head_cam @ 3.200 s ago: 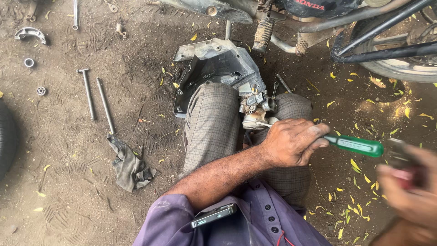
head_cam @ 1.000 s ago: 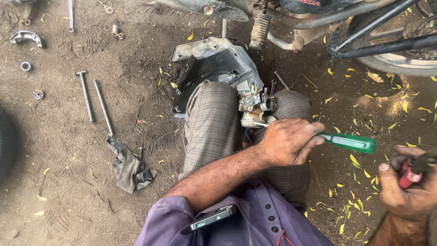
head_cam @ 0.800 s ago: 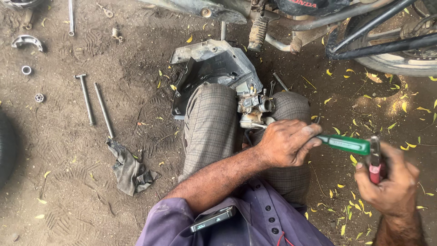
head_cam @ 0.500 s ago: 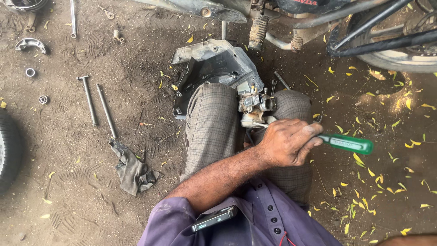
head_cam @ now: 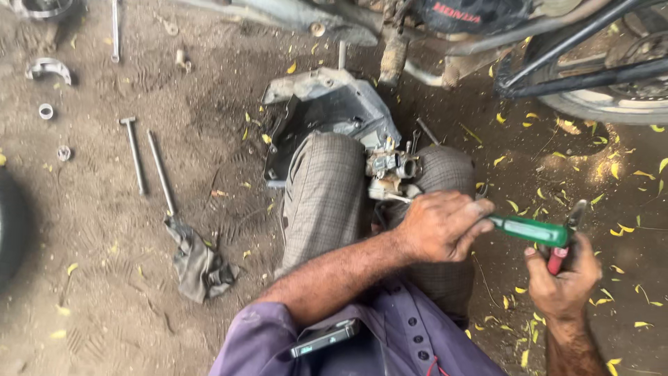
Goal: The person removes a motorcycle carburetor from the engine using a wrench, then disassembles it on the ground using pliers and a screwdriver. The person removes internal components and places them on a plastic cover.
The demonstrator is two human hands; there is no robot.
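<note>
This is an open-air roadside repair spot for motorcycles, not a fitted shop. The floor is bare packed dirt [head_cam: 104, 292] strewn with yellow leaves [head_cam: 626, 230]. At the far right stands a motorcycle [head_cam: 487, 28] with its wheel [head_cam: 612, 104]. Long bolts [head_cam: 146, 163], small rings [head_cam: 46, 111] and a greasy rag [head_cam: 198, 261] lie loose on the left. A grey engine cover [head_cam: 334, 104] sits in the dust.

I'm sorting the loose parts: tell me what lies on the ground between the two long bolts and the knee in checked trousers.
In the head view, between the long bolts and the knee lie bare dirt, a few yellow leaves and part of a dark cover.
</note>
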